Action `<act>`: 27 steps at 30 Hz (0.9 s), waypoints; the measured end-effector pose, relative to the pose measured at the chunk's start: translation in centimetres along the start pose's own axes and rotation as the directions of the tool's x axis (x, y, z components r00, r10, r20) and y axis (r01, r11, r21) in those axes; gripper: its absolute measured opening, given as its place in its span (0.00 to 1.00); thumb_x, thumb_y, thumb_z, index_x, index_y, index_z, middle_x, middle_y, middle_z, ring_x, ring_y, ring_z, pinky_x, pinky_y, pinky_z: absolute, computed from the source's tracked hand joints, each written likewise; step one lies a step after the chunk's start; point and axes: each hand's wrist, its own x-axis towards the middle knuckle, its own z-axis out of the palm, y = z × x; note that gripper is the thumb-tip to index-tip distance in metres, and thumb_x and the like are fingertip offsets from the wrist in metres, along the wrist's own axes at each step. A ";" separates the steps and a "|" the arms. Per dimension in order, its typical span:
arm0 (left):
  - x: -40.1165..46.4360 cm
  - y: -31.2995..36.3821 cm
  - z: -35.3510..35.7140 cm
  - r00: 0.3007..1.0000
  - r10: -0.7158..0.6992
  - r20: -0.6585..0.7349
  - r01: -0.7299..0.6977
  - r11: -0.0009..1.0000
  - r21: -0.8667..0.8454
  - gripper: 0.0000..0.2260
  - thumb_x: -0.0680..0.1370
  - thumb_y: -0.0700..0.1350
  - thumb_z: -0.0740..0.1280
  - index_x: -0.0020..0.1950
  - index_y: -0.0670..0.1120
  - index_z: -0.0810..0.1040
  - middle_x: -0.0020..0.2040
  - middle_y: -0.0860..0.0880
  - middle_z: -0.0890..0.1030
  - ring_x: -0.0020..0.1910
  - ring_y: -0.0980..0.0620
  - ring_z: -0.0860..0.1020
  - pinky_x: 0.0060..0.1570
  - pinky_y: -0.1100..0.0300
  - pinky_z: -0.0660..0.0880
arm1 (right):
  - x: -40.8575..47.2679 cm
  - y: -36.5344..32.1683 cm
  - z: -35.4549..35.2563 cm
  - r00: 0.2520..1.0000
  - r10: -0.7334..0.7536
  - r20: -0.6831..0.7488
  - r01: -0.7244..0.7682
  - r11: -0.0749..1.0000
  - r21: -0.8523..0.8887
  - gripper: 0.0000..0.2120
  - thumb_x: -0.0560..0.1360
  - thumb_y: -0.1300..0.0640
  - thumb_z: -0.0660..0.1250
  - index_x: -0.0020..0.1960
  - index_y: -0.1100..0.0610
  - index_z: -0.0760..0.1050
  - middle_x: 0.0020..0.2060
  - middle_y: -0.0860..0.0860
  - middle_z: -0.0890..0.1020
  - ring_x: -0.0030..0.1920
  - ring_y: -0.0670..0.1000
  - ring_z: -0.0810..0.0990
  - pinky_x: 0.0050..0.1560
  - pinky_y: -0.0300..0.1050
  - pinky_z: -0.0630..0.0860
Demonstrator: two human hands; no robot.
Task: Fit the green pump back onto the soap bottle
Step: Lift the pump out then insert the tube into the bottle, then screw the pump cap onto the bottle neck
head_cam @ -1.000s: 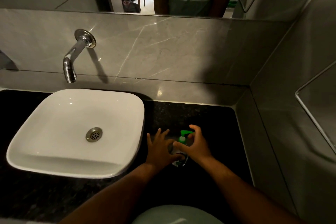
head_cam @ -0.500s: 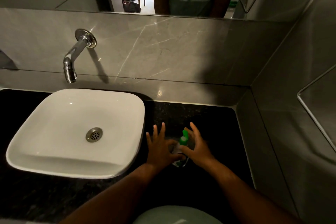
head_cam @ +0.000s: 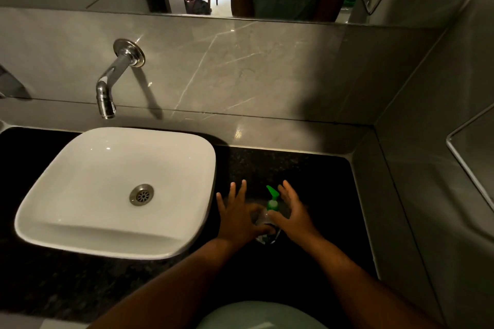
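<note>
One clear plastic soap bottle (head_cam: 263, 222) stands on the black speckled stone counter (head_cam: 307, 171), just right of the white square ceramic basin (head_cam: 115, 189), which serves as landmark throughout. One bright green plastic pump (head_cam: 272, 197) sits on the bottle's neck, nozzle pointing away from the person; whether it is threaded home cannot be told.

Left hand (head_cam: 238, 215): fingers spread and straight, thumb and palm edge against the bottle's basin-side wall, steadying more than gripping. Right hand (head_cam: 292, 212): fingers spread open, thumb at the pump collar on the side away from the basin. Neither hand is closed around anything.

Risks, judged: with contact this loose, a twist of the collar could spin the whole bottle, so the thread never bites. A tilted start could cross-thread. A sideways push could tip the light bottle toward the basin.

Count: bottle 1, pump 1, basin 1, chrome wall spout (head_cam: 112, 83) 1, hands 2.
</note>
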 end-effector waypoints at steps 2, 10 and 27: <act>0.0 -0.1 -0.1 1.000 -0.008 0.009 0.008 1.000 0.010 0.29 0.59 0.75 0.63 0.51 0.60 0.79 0.79 0.49 0.48 0.76 0.47 0.37 0.64 0.44 0.22 | 0.0 0.1 -0.6 0.999 -0.013 0.030 0.013 1.000 0.013 0.40 0.72 0.65 0.71 0.76 0.54 0.53 0.68 0.55 0.73 0.69 0.45 0.67 0.63 0.32 0.68; 0.0 0.2 -0.2 0.999 0.021 0.033 -0.021 1.000 0.003 0.26 0.60 0.73 0.63 0.50 0.61 0.79 0.79 0.49 0.49 0.75 0.49 0.36 0.65 0.40 0.24 | -0.1 -0.6 0.6 0.995 -0.023 -0.094 0.020 0.999 -0.035 0.43 0.62 0.55 0.80 0.70 0.51 0.62 0.56 0.49 0.75 0.57 0.46 0.74 0.53 0.29 0.70; 1.0 -0.7 -0.1 0.995 0.004 0.104 0.002 0.998 -0.059 0.28 0.58 0.75 0.64 0.54 0.66 0.78 0.79 0.49 0.49 0.76 0.48 0.37 0.62 0.45 0.21 | 1.6 -1.8 -0.5 0.997 0.005 0.080 0.008 0.988 -0.151 0.29 0.69 0.54 0.75 0.67 0.53 0.69 0.61 0.46 0.74 0.62 0.45 0.72 0.51 0.20 0.66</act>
